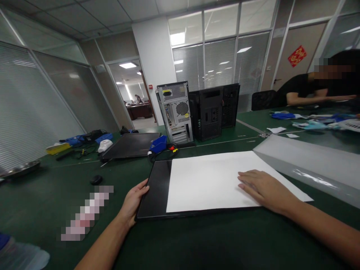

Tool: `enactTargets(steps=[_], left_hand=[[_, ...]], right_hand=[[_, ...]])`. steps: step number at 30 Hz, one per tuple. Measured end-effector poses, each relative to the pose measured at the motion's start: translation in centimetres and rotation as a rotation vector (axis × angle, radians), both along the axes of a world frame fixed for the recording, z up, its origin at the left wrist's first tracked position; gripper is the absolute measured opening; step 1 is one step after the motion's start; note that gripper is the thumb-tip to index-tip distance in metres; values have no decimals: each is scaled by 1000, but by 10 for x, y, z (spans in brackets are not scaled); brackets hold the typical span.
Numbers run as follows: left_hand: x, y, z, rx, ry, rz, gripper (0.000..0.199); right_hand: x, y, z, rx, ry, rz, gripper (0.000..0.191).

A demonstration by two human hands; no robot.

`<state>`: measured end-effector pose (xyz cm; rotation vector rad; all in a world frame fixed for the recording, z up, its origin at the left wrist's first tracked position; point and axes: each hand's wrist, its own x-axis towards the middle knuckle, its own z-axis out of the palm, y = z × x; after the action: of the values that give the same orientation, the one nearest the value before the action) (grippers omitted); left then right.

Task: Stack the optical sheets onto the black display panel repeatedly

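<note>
A flat black panel (154, 191) lies on the green table, with a large white sheet (208, 180) over most of it. The sheet leaves the panel's left strip bare and reaches past it on the right. My left hand (133, 200) grips the panel's left edge, thumb on top and the other fingers partly hidden. On the right part of the sheet rests my right hand (257, 187), palm down, fingers stretched out to the left. Beside the sheet on the right lies a clear plastic film (315, 165).
Computer cases (177, 112) stand behind the panel. Another dark panel (129, 145), a blue tray (159, 144) and cables are at the back left. A black round object (96, 180) lies left. A person (298, 88) leans on the table at the far right.
</note>
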<state>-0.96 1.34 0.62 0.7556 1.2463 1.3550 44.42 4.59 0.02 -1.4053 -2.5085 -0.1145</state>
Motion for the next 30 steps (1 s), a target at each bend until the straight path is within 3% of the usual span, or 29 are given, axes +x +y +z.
enactTargets(steps=[3,6,14,19,21,24,30], left_hand=[[5,0,1,-31,64,36,50],[11,-2,4,-56,118,115,44],[11,-9,7,20,128,-18,51],[7,-6,1,29,92,-13,52],[7,-5,1,8,83,9,53],[10,-6,4,-19,85,15,57],[14,-8,7,-78,126,75,56]], right_hand=[[-10,-6,1,-23,12,93,53],[-20,-12,3,-73,46,97,55],[-39,-31,12,-221,45,179,64],[-23,-21,9,-190,179,190,56],[-2,-6,6,-53,189,107,53],[45,24,-2,130,72,-164,53],[136,62,-25,101,-11,-597,69]])
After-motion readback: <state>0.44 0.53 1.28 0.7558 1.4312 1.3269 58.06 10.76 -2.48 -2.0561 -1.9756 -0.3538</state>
